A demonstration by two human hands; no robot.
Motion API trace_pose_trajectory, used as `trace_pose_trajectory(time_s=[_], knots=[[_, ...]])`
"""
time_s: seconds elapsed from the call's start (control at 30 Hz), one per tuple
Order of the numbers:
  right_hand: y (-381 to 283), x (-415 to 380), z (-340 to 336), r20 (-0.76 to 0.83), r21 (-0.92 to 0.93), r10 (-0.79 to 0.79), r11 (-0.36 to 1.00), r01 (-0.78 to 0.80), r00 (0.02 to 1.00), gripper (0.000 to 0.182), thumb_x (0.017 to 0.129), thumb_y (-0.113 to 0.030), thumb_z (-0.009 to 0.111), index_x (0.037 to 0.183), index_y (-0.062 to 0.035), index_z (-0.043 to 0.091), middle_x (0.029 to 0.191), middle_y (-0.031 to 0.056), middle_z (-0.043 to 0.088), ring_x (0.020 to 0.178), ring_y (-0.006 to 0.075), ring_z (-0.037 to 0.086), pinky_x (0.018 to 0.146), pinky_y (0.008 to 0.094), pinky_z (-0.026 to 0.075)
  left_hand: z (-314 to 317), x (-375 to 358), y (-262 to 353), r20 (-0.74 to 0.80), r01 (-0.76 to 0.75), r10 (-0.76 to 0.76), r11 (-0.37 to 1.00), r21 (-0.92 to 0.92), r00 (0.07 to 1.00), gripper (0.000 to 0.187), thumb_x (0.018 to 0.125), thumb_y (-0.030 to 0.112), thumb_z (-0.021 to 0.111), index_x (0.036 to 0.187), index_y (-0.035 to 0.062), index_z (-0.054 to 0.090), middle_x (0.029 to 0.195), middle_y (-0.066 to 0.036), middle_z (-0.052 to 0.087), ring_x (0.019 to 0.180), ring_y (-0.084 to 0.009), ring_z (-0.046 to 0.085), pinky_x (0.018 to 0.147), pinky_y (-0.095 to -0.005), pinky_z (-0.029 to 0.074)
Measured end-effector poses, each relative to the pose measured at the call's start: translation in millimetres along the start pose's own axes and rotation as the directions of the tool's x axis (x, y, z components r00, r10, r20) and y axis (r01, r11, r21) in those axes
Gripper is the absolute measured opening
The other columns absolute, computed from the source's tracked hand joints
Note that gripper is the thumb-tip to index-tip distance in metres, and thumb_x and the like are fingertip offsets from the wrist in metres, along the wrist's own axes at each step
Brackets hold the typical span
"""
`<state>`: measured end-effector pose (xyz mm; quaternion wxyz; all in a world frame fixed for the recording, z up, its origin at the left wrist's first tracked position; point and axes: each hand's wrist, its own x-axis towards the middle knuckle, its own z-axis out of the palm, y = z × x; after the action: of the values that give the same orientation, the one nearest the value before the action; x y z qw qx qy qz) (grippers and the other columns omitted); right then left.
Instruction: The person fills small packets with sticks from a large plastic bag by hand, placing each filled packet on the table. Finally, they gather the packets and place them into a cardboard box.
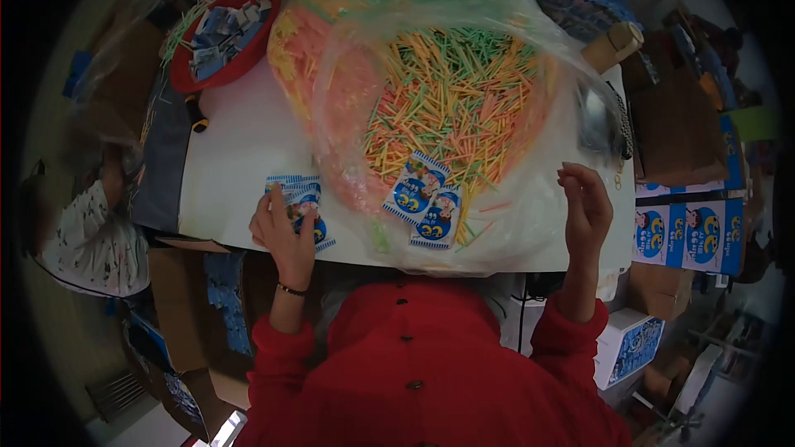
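Note:
My left hand (286,236) is at the table's front left, closed loosely over several small blue-and-white packets (310,192), with its thumb and fingers on them. Part of that bunch is hidden under the hand. My right hand (588,213) is raised over the front right, fingers loosely bent and apart from the thumb, with nothing in it. Between the hands, two more printed packets (416,187) lie overlapping at the front of a large clear plastic bag (335,128). Thin pink, orange, yellow and green sticks (464,99) fill the open bag.
A red basin (269,21) of small packets stands at the back left of the white table (232,141). Nearby lies a black-and-yellow tool handle (197,113). Printed blue boxes (691,232) are stacked at right. Cardboard boxes (178,302) and another person (95,236) are at left.

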<state>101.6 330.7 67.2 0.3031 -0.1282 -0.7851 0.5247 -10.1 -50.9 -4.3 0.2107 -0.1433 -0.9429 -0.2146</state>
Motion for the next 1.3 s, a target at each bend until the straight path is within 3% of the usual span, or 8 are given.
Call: trace_pose_trajectory(time_s=[0.13,0.53,0.6,0.7,0.77,0.87,1.13,1.3], knots=[[2,30,10,0.213,-0.453,-0.307,0.81,0.372,0.928,0.012,0.079,0.001,0.066,0.09,-0.006,0.065,0.09,0.0069,0.065,0.084,0.025,0.06,0.077,0.034,0.047,0,17,37,-0.057,-0.134,0.134,0.991,0.002,0.989,0.042,0.078,0.025,0.072,0.113,0.0056,0.06,0.108,-0.01,0.052,0.106,-0.0312,0.045,0.093,-0.041,0.029],[90,157,61,0.556,-0.644,-0.431,0.318,0.696,0.711,0.026,0.079,-0.006,0.057,0.105,-0.006,0.06,0.104,0.0091,0.06,0.104,0.0285,0.055,0.089,0.0381,0.044,54,49,97,0.266,-0.176,0.254,0.943,-0.284,0.93,0.026,0.074,0.023,0.073,0.081,0.0073,0.054,0.086,-0.007,0.051,0.09,-0.0249,0.049,0.08,-0.0397,0.033],[98,166,65,0.586,-0.632,-0.366,0.352,0.69,0.723,0.026,0.078,-0.006,0.056,0.103,-0.0055,0.06,0.104,0.0098,0.06,0.104,0.0289,0.055,0.089,0.0379,0.044,48,51,93,0.261,-0.172,0.264,0.929,-0.329,0.929,0.024,0.076,0.019,0.073,0.082,0.0062,0.055,0.084,-0.007,0.052,0.087,-0.0234,0.05,0.077,-0.0388,0.036],[113,175,65,0.638,-0.619,-0.254,0.391,0.68,0.727,0.024,0.079,-0.005,0.054,0.102,-0.0046,0.06,0.102,0.0111,0.06,0.101,0.0287,0.057,0.088,0.0365,0.046,48,43,85,0.418,0.291,0.069,0.616,-0.732,0.906,0.018,0.084,0.013,0.067,0.084,0.0069,0.051,0.085,-0.006,0.051,0.078,-0.0201,0.052,0.068,-0.033,0.041],[114,179,65,0.661,-0.616,-0.216,0.391,0.684,0.719,0.021,0.081,-0.005,0.054,0.101,-0.0044,0.06,0.101,0.0116,0.06,0.098,0.0281,0.059,0.086,0.0353,0.047,63,34,77,0.499,0.494,0.006,0.125,-0.86,0.867,0.01,0.092,0.01,0.059,0.098,0.0053,0.052,0.091,-0.004,0.057,0.077,-0.0148,0.058,0.063,-0.0267,0.047],[101,168,65,0.488,-0.611,0.012,0.719,0.331,0.873,0.014,0.088,-0.004,0.052,0.1,-0.0031,0.058,0.097,0.0121,0.061,0.089,0.0258,0.061,0.081,0.0318,0.048,32,47,101,0.673,0.652,-0.082,-0.182,-0.736,0.735,0.015,0.092,0.006,0.056,0.107,0.0038,0.054,0.097,-0.006,0.062,0.088,-0.013,0.062,0.075,-0.0281,0.053],[101,79,120,0.179,0.288,-0.077,0.957,0.023,0.981,0.013,0.098,-0.012,0.049,0.107,-0.007,0.056,0.102,0.005,0.06,0.085,0.0108,0.058,0.074,0.0269,0.045,48,38,97,0.831,0.789,0.182,-0.471,-0.395,0.525,0.027,0.097,0.015,0.044,0.117,-0.001,0.053,0.11,-0.016,0.065,0.088,-0.0208,0.065,0.081,-0.0344,0.053],[94,56,128,0.233,0.029,-0.004,1.0,-0.003,0.972,0.018,0.096,-0.012,0.052,0.112,-0.0048,0.056,0.103,0.006,0.06,0.089,0.0137,0.058,0.078,0.0272,0.045,55,29,95,0.865,0.803,0.195,-0.505,-0.315,0.462,0.034,0.098,0.015,0.033,0.119,-0.0025,0.052,0.114,-0.017,0.063,0.091,-0.0232,0.065,0.083,-0.0366,0.053]])
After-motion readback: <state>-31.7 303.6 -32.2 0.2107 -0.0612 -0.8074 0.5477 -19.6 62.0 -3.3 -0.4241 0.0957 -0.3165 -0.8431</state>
